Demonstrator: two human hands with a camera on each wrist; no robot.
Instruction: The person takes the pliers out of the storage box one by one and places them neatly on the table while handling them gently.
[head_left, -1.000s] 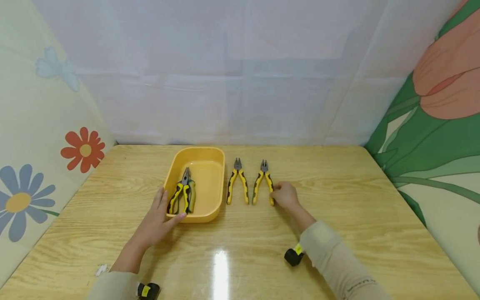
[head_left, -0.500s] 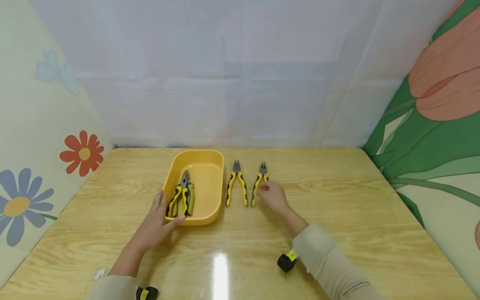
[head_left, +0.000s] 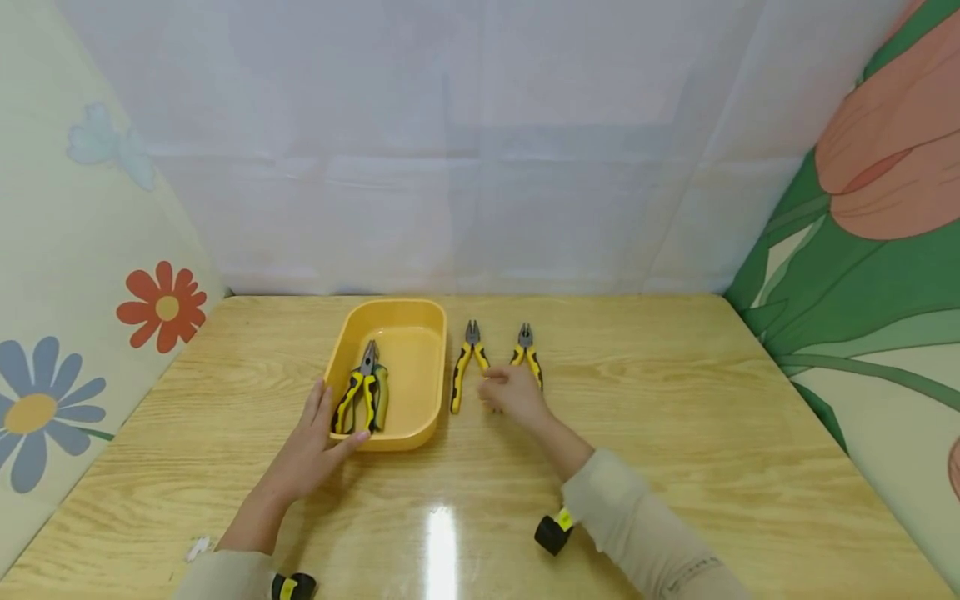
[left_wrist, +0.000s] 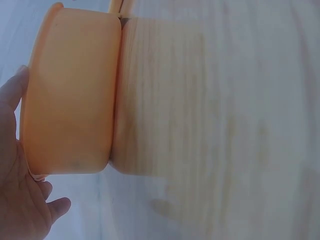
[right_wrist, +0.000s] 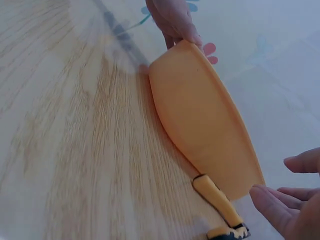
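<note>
In the head view my left hand (head_left: 303,454) rests against the near left corner of a yellow plastic bin (head_left: 423,425), fingers along its side and thumb on the near rim. Needle-nose pliers (head_left: 368,364) with yellow-black handles lie in the bin, over a second tool with an olive handle (head_left: 383,398). Right of the bin, two combination pliers lie on the table, handles spread: the left pair (head_left: 458,379) and the right pair (head_left: 526,336). My right hand (head_left: 517,400) is over the inner handles of both pairs, partly hiding them. In the right wrist view its thumb and fingers (right_wrist: 270,207) stand apart.
The wood-grain table (head_left: 675,400) ends at a white cloth backdrop (head_left: 570,208). Flower-printed cloth stands at both sides. A small white scrap (head_left: 198,547) lies near the left forearm. A black wrist camera (head_left: 553,533) hangs at the right cuff.
My right hand has moved left, from the right pair's outer handle across to the left pair's right handle. The pliers and bin have kept their places; my left hand stays at the bin.
</note>
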